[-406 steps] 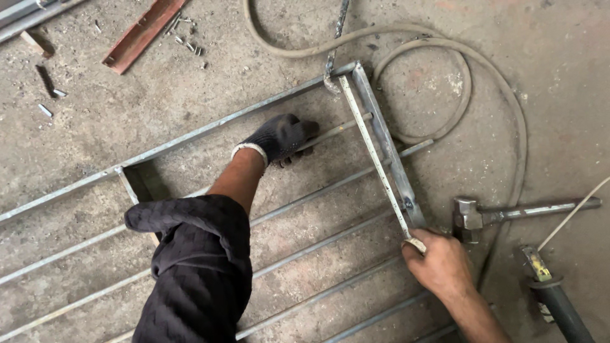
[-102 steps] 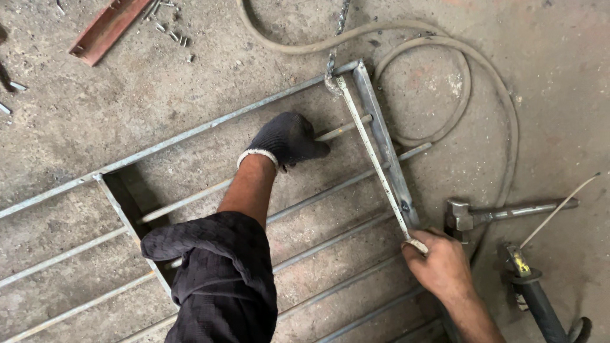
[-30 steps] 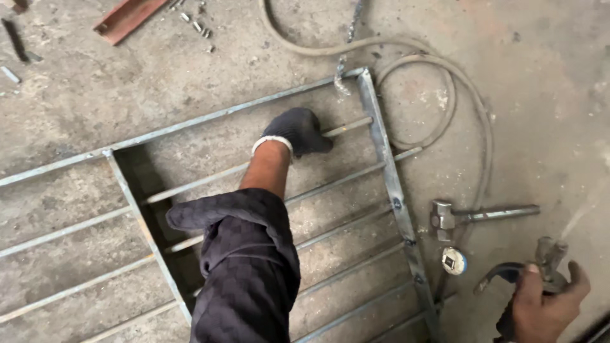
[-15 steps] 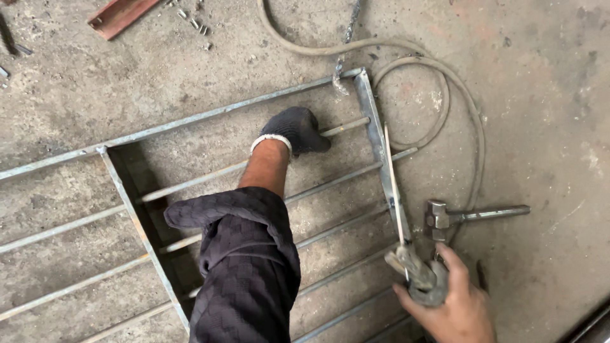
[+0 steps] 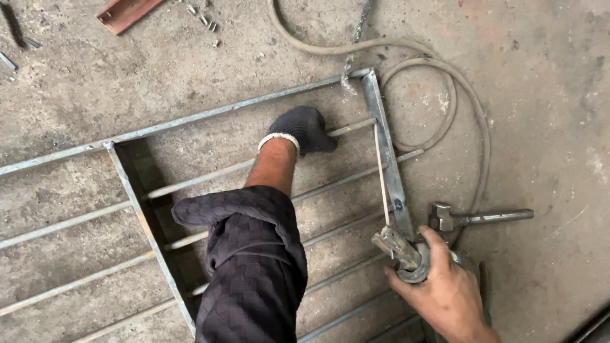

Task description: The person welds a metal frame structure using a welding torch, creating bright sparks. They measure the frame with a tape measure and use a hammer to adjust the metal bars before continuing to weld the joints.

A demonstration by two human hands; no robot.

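My left hand [image 5: 304, 129], in a dark knit glove, presses down on a thin round bar of the grey metal grille frame [image 5: 210, 115] lying on the concrete floor. My bare right hand [image 5: 448, 290] grips a welding electrode holder [image 5: 404, 252] at the lower right. A thin welding rod [image 5: 381, 174] sticks up from the holder, running along the frame's right upright [image 5: 386, 150]. The rod's tip lies near where the bar under my left hand meets that upright.
A metal hammer [image 5: 473, 218] lies just right of the frame. A thick pale cable [image 5: 438, 95] loops across the floor beyond the frame's corner. A rusty angle piece [image 5: 126, 11] and small metal scraps [image 5: 203, 18] sit at the top left.
My right hand let go of the flat strip on the upright, reached to the lower right, and came back holding the electrode holder with its rod along the upright. The left hand stayed put.
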